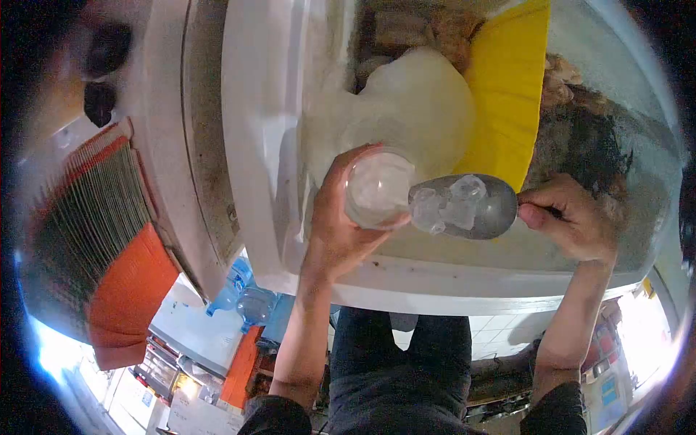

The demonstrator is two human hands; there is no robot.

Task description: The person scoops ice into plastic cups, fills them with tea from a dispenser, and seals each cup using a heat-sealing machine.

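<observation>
My left hand (341, 217) is wrapped round a clear cup (378, 190) with whitish contents. In my right hand (576, 221), fingers closed on the handle end, is a metal ice scoop (496, 214) carrying several ice cubes (464, 190). The scoop's front edge lies right at the cup's rim, so the ice is close beside its mouth. Both hands are over the inside of an open white chest freezer (261, 145). Behind the cup sits a pale rounded mass (420, 101), like a filled bag or ice.
A yellow panel (507, 80) stands inside the freezer, with brownish packed items (565, 80) beside it. An orange-edged, ribbed stack (119, 254) is at the left. Blue water jugs (255, 304) stand below the freezer's front edge, near my legs.
</observation>
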